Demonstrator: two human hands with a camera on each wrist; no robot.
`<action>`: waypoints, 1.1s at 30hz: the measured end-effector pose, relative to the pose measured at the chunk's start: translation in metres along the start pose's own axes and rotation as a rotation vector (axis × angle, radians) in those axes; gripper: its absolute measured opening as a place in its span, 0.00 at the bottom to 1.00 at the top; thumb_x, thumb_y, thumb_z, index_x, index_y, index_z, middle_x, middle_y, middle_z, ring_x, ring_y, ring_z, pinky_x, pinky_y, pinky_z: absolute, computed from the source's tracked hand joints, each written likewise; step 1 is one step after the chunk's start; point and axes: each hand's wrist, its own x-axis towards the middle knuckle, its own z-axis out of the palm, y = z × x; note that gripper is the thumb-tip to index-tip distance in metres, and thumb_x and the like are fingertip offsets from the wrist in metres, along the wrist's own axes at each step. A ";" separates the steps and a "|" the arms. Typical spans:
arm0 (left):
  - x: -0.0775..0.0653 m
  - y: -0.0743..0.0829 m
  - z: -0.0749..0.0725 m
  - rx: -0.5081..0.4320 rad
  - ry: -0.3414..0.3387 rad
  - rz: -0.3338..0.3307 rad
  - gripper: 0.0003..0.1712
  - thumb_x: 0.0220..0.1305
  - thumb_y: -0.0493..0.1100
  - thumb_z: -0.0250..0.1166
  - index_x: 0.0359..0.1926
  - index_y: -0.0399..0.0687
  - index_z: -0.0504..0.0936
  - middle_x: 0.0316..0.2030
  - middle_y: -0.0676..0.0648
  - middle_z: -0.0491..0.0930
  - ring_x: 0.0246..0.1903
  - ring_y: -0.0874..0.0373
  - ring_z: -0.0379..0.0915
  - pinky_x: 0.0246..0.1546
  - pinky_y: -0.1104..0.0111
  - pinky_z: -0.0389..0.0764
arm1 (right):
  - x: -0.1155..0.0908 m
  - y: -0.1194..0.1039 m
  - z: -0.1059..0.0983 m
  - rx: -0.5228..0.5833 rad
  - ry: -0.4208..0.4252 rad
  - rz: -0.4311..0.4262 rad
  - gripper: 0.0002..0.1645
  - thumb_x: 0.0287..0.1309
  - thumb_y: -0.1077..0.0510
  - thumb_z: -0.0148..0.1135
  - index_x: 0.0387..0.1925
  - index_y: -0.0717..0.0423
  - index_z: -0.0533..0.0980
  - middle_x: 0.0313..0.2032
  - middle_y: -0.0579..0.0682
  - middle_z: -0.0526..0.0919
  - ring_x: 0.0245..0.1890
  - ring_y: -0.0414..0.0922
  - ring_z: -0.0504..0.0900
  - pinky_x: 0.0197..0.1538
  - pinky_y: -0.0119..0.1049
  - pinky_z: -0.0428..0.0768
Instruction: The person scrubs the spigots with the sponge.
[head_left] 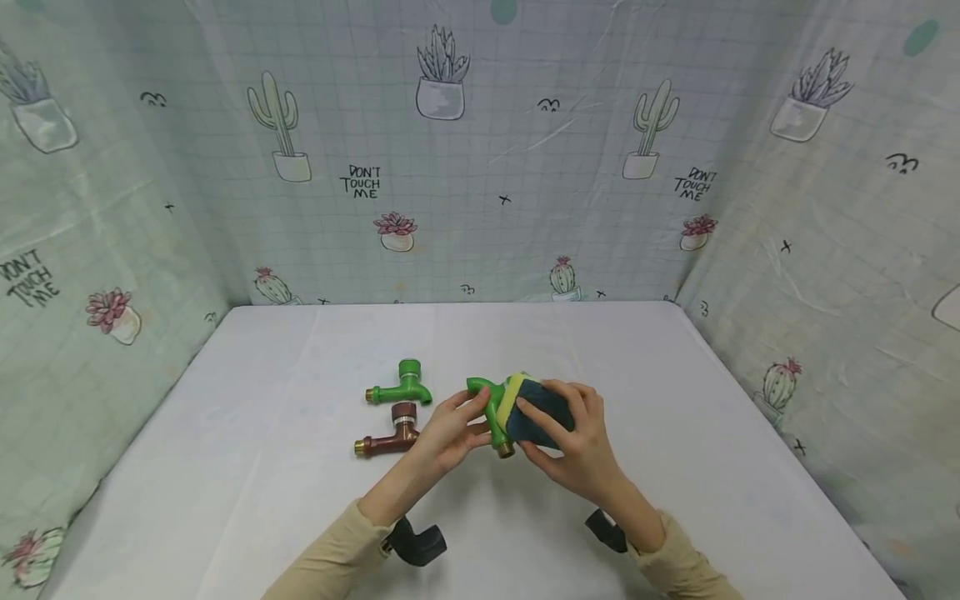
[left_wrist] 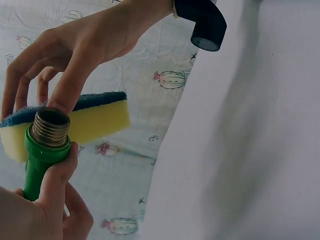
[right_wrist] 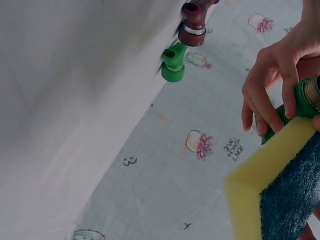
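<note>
My left hand (head_left: 450, 435) grips a green plastic tap (head_left: 492, 414) with a brass threaded end, raised over the table. The thread (left_wrist: 51, 131) faces the camera in the left wrist view. In my right hand (head_left: 583, 442) is a two-layer sponge (head_left: 542, 414), yellow foam with a dark blue scouring face. My right fingers spread over the blue side, and the yellow foam (right_wrist: 270, 155) lies against the green tap. The sponge hides part of the tap's body in the head view.
Left of my hands, a second green tap (head_left: 405, 388) lies on the white table (head_left: 247, 467), with a brown tap (head_left: 400, 435) nearer me, partly behind my left hand. Black wrist-worn pieces (head_left: 422, 545) show by both sleeves. A cactus-print cloth (head_left: 480, 167) surrounds the table's back and sides.
</note>
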 end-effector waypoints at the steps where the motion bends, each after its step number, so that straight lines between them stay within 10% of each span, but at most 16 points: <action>1: 0.000 0.000 0.000 0.001 0.005 0.001 0.26 0.63 0.47 0.54 0.58 0.39 0.60 0.48 0.43 0.66 0.44 0.51 0.72 0.49 0.53 0.74 | 0.001 0.000 0.000 -0.007 0.009 -0.011 0.24 0.55 0.42 0.52 0.48 0.49 0.75 0.47 0.63 0.71 0.44 0.56 0.63 0.42 0.52 0.63; 33: -0.004 0.006 -0.008 0.081 0.068 -0.012 0.26 0.60 0.44 0.57 0.56 0.35 0.66 0.44 0.40 0.73 0.41 0.51 0.76 0.43 0.56 0.78 | 0.006 0.024 -0.003 -0.169 0.049 -0.280 0.15 0.60 0.49 0.50 0.44 0.46 0.78 0.47 0.61 0.74 0.43 0.59 0.67 0.42 0.55 0.65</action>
